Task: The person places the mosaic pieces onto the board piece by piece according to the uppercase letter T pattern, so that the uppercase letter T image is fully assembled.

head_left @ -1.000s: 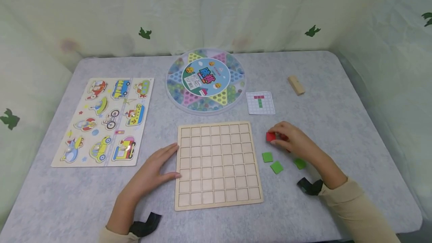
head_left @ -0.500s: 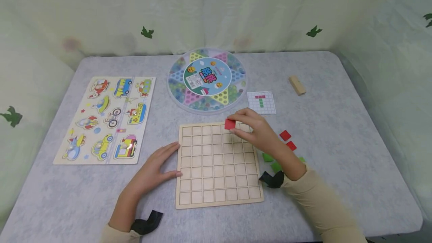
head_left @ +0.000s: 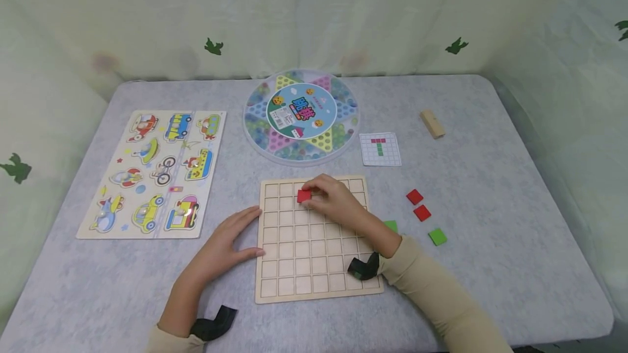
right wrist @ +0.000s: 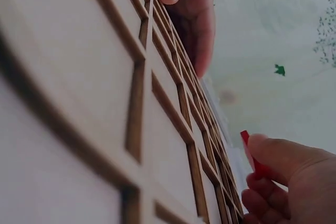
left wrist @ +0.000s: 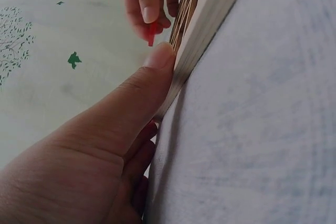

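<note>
My right hand [head_left: 338, 203] pinches a red square tile [head_left: 303, 196] between thumb and fingers, over the upper rows of the wooden grid board [head_left: 302, 266]. The right wrist view shows the same red tile [right wrist: 249, 148] on edge, just off the board's raised grid lines. At the board's left side, my left hand [head_left: 225, 241] rests with thumb and fingertips spread along the edge. Two loose red tiles [head_left: 414, 196] lie right of the board. Near them is a green tile [head_left: 438, 236], and another green tile [head_left: 391, 226] is partly hidden behind my right forearm.
A card with a coloured grid pattern [head_left: 380, 151] lies behind the board's right corner, beside a round marble game [head_left: 301, 148]. A vehicle peg puzzle [head_left: 115, 148] lies at left, a small wooden block [head_left: 432, 124] at back right.
My right hand has lifted one red tile from the group on the right and carried it left, over the board's upper rows. The left hand has stayed at the board's edge.
</note>
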Demonstrator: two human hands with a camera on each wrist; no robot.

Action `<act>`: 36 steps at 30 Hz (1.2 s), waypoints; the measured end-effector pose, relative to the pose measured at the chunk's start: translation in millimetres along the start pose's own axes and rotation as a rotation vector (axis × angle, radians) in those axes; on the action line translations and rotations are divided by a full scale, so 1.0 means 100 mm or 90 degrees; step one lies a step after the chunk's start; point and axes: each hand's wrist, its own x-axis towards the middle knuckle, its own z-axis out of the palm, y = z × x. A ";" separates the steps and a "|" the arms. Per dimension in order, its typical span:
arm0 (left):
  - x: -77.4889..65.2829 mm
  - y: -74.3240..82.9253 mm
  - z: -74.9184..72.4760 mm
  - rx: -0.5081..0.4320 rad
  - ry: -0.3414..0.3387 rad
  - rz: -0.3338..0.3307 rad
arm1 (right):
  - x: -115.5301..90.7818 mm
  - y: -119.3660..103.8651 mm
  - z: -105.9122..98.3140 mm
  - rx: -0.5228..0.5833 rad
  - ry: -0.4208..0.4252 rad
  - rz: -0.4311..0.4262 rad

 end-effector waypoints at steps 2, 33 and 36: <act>0.00 0.00 0.00 0.000 0.001 -0.001 | 0.00 0.03 0.03 -0.011 -0.018 0.004; -0.01 -0.02 0.00 -0.010 0.000 -0.007 | -0.10 -0.15 -0.25 -0.030 -0.125 0.023; -0.01 -0.02 0.00 -0.010 0.001 -0.003 | -0.19 -0.19 -0.41 -0.043 -0.081 -0.016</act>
